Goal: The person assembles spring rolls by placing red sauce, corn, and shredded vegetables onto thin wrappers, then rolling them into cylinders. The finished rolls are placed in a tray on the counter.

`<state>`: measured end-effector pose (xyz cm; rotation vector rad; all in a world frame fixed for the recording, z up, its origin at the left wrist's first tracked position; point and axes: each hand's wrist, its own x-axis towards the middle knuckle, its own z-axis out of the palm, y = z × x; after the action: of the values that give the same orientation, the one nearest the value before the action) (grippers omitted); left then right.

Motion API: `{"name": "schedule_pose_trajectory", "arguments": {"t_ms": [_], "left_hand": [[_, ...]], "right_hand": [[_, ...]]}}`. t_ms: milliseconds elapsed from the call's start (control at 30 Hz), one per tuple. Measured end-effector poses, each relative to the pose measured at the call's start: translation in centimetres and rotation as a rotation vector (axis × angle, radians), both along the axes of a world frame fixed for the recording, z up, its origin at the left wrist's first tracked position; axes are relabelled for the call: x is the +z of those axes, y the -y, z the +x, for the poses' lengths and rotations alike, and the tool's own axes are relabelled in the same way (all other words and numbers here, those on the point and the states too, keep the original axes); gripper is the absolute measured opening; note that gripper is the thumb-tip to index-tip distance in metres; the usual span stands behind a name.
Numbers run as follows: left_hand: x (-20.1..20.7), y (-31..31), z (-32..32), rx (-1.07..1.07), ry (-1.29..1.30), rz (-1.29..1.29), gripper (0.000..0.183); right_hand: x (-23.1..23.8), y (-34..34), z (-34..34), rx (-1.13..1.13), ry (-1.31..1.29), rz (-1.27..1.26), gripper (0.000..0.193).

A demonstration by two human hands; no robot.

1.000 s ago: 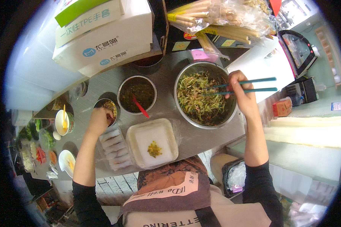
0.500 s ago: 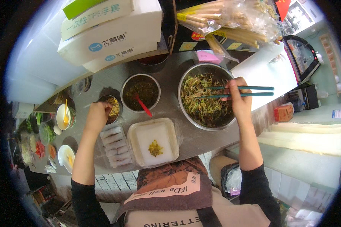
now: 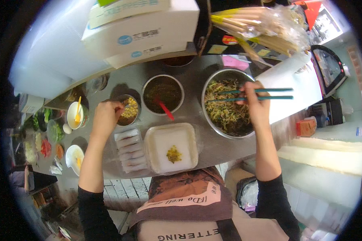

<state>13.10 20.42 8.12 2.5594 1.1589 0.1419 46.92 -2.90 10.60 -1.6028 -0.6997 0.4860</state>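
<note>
My right hand point(image 3: 256, 103) grips a pair of green chopsticks point(image 3: 271, 97), whose tips reach into a large steel bowl point(image 3: 208, 125). That bowl holds shredded sprouts point(image 3: 224, 105) mixed with darker greens. My left hand point(image 3: 107, 115) is at the left rim of a small metal bowl point(image 3: 137, 119) of yellow bits point(image 3: 130, 108). Its fingers are pinched together; whatever they hold is hidden. Nearest me, a white flat sheet with a small heap of chopped yellow-green topping point(image 3: 173, 154) lies in a cream tray point(image 3: 149, 139). Left of this tray sits a clear box of pale rolls point(image 3: 131, 152).
Between the two bowls stands a steel pot point(image 3: 145, 100) of dark sauce with a red spoon point(image 3: 165, 109). White bowls point(image 3: 69, 116) and an egg point(image 3: 67, 128) are at the left. White boxes point(image 3: 157, 24) and bagged sticks point(image 3: 249, 20) crowd the far side.
The view has shifted, so the table appears further right. My left hand has drawn back toward the small bowl's left rim, uncovering more yellow bits. The chopsticks sit further left in the large bowl.
</note>
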Motion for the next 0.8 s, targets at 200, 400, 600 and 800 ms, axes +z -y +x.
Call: {"name": "schedule_pose_trajectory", "arguments": {"t_ms": [200,400,600,800], "left_hand": [[-0.7,-0.7,-0.9,-0.021,0.087,0.113,0.014],[-2.0,-0.9,-0.7,-0.067,-0.035,-0.068,0.015],[-4.7,-0.9,0.5,-0.065,-0.008,-0.026,0.022],[-5.3,-0.9,1.6,-0.071,-0.004,-0.070,0.021]], "right_hand": [[-2.1,-0.5,0.6,0.010,-0.013,-0.034,0.020],[-2.5,0.6,1.8,-0.097,-0.077,0.036,0.021],[1.3,2.8,3.0,-0.133,-0.173,0.229,0.019],[4.7,4.3,3.0,-0.082,-0.184,0.310,0.023]]}}
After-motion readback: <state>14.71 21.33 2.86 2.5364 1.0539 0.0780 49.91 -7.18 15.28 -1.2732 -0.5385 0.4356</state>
